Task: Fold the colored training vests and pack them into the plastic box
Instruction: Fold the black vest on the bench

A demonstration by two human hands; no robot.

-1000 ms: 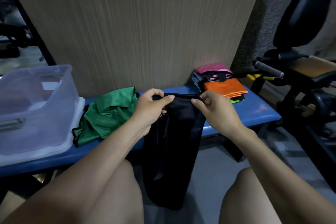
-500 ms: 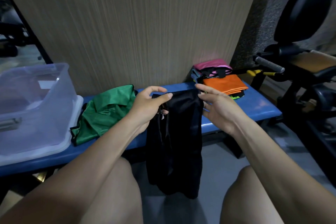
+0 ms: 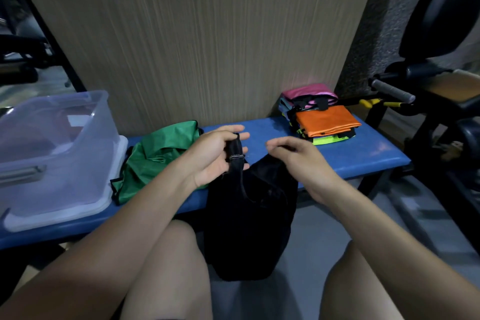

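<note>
A black vest [image 3: 249,218] hangs off the front edge of the blue bench [image 3: 363,156], down between my knees. My left hand [image 3: 218,156] grips one of its shoulder straps, fingers curled round the strap. My right hand [image 3: 293,158] pinches the other top edge of the same vest, slightly lower. A crumpled green vest [image 3: 155,156] lies on the bench just left of my left hand. At the left end stands the clear plastic box [image 3: 78,148]. A folded stack of vests, orange [image 3: 327,119] on top of lime and a pink one behind, sits at the right end.
A brown board wall [image 3: 202,41] rises right behind the bench. Black gym equipment with a grey-gripped handle [image 3: 389,89] crowds the right side. My bare knees are in the foreground, with grey floor [image 3: 324,221] between them.
The top of the black vest, held stretched wide between both hands, has been gathered: my left hand now holds a bunched strap, my right hand dropped lower, and the vest sags.
</note>
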